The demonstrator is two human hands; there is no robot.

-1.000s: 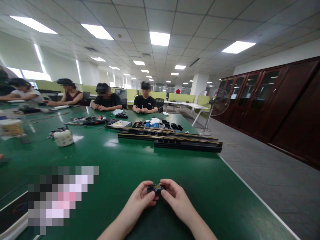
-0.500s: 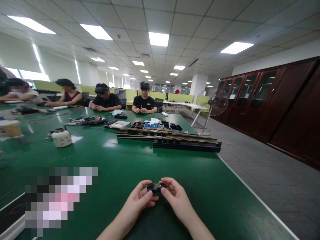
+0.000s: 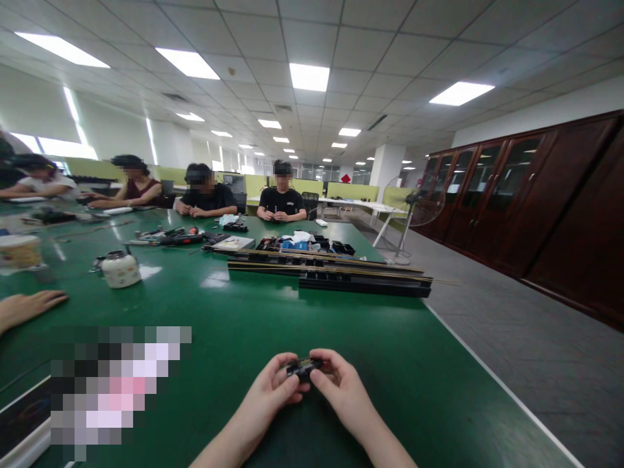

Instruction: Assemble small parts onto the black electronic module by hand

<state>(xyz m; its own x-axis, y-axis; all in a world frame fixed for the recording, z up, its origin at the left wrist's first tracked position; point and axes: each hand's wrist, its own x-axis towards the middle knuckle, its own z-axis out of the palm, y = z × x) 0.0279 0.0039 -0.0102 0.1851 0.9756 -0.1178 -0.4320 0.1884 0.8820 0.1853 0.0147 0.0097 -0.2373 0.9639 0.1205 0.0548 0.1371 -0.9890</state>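
Since a second ago, another person's hand has come in from the left edge and now lies flat on the green worktop. The person's own two hands have dropped a tiny bit lower in the view and kept the same hold.

The worktop is very big and runs far back. Four people sit along its far side, and they are well apart from the person's hands. To the right, past the worktop edge, is a wall of dark brown cupboards. A standing fan is in front of them.

Long black rails lie across the middle of the worktop. Behind them is a pile of small tools and boxes. A white pot stands to the left, near the other person's hand.

At the near edge, the left hand and the right hand are close together. Both pinch a small black part with thumbs and fingertips, one hand at each end. The part sits between the two hands, just above the worktop, and it is too small to tell more about it.
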